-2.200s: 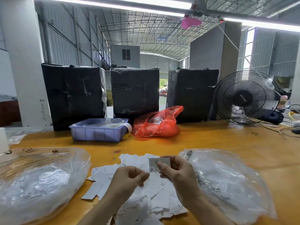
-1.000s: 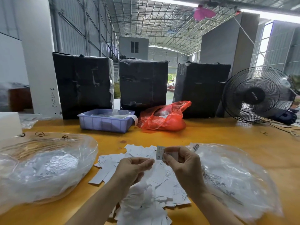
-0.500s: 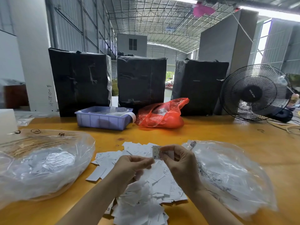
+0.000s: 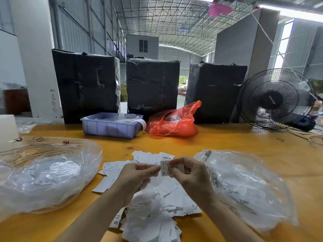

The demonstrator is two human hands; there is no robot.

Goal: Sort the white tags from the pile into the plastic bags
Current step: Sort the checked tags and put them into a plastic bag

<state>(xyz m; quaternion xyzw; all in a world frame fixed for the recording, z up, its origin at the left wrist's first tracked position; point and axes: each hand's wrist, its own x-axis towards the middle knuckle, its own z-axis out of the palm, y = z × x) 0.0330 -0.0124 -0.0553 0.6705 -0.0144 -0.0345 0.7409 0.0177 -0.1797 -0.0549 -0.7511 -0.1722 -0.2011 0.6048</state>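
Close to the person, a loose pile of white tags (image 4: 157,203) lies on the yellow tabletop (image 4: 262,147) between two clear plastic bags — one on the left (image 4: 45,173), one on the right (image 4: 244,187). Just above the pile, the right hand (image 4: 190,173) pinches a small XL tag (image 4: 164,168) by its edge, and the left hand (image 4: 138,175) curls beside it, fingertips at the tag, though I cannot tell if that grip holds anything. The tags look thin, light and bendy — best pinched at an edge, one at a time.

Table (image 4: 244,145) yellow-orange; tags (image 4: 157,203) white with black size letters. Tray (image 4: 111,128) lavender-blue, bag (image 4: 174,123) translucent red-orange. Three wrapped boxes (image 4: 153,84) black; fan (image 4: 274,98) black.
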